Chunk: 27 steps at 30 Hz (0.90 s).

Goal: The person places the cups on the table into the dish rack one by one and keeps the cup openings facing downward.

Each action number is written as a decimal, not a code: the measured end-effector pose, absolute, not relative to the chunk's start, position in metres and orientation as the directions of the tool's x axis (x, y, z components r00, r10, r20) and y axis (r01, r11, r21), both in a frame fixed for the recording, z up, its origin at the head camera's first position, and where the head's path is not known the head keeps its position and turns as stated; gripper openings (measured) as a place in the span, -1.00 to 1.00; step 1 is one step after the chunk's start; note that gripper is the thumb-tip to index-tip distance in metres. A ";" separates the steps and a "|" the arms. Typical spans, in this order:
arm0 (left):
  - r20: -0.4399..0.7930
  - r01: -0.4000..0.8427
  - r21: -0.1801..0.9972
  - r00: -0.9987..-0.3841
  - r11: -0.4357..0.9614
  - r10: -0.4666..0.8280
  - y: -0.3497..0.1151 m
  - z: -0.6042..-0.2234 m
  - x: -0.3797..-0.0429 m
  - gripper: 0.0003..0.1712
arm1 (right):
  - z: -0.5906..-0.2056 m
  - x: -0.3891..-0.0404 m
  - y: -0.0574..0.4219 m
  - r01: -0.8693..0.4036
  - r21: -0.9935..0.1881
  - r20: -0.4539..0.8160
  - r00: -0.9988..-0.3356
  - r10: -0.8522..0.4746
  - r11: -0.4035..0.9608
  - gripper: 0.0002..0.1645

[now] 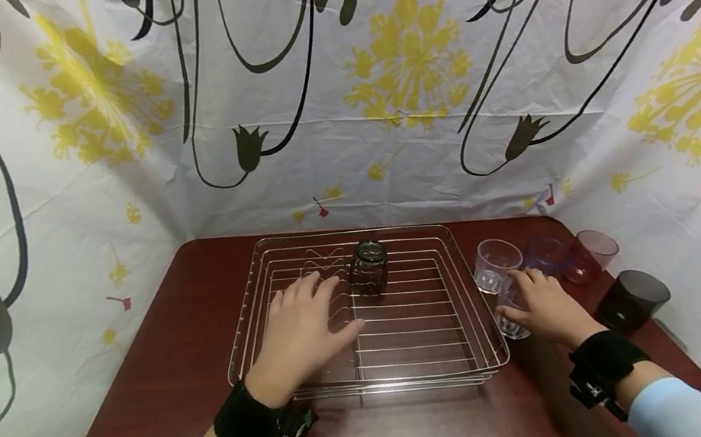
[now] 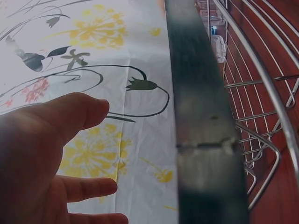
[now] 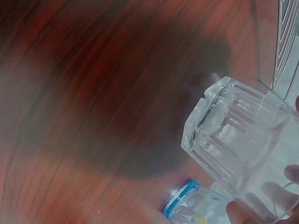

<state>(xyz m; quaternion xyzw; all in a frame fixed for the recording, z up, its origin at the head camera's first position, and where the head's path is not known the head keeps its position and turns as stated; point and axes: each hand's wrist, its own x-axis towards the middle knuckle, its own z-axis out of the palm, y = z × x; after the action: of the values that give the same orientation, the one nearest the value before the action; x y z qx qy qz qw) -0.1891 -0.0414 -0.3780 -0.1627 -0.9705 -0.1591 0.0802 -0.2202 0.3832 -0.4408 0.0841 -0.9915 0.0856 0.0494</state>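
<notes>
My right hand (image 1: 546, 305) grips a clear faceted glass (image 1: 511, 315) just off the rack's right side. In the right wrist view the fingers curl round the wall of this clear glass (image 3: 238, 135), whose thick base faces the camera. Spread fingers mark my left hand (image 1: 307, 334), which hovers over the left part of the wire rack (image 1: 419, 379) and holds nothing. Its thumb and fingers (image 2: 96, 186) stand apart in the left wrist view. A dark glass (image 1: 369, 271) sits upside down on the rack near the back.
Right of the rack stand another clear glass (image 1: 497, 260), a bluish glass (image 1: 545, 255), a pink glass (image 1: 589, 256) and a dark tumbler (image 1: 632, 300). The reddish-brown table (image 1: 161, 374) is walled by a patterned cloth (image 1: 301, 87) at the back and sides.
</notes>
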 end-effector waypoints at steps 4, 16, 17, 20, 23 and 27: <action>0.197 0.336 0.286 -0.937 0.898 0.288 -0.041 -0.377 -0.191 -0.04 | -0.438 -0.218 0.384 -0.177 -0.153 0.113 -0.981 -0.160 0.972 -0.09; 0.216 0.346 0.279 -0.932 0.896 0.292 -0.036 -0.364 -0.194 -0.04 | -0.429 -0.218 0.389 -0.177 -0.142 0.148 -0.977 -0.156 0.974 -0.14; 0.214 0.346 0.277 -0.932 0.897 0.293 -0.036 -0.362 -0.194 -0.05 | -0.429 -0.218 0.389 -0.177 -0.143 0.148 -0.977 -0.155 0.974 -0.14; 0.209 0.344 0.272 -0.933 0.899 0.294 -0.035 -0.359 -0.196 -0.04 | -0.428 -0.218 0.389 -0.174 -0.143 0.150 -0.977 -0.153 0.974 -0.14; 0.206 0.348 0.272 -0.932 0.897 0.299 -0.035 -0.356 -0.197 -0.03 | -0.427 -0.218 0.390 -0.169 -0.145 0.153 -0.977 -0.146 0.975 -0.13; 0.199 0.353 0.284 -0.931 0.891 0.305 -0.035 -0.354 -0.200 -0.03 | -0.421 -0.219 0.392 -0.164 -0.168 0.155 -0.978 -0.138 0.972 -0.11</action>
<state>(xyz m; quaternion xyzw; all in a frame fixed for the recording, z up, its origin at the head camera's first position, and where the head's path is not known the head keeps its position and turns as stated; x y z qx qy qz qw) -0.2002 -0.0354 -0.3541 -0.1697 -0.9696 -0.1596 0.0749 -0.2194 0.3919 -0.4211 0.0763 -0.9904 0.0902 0.0712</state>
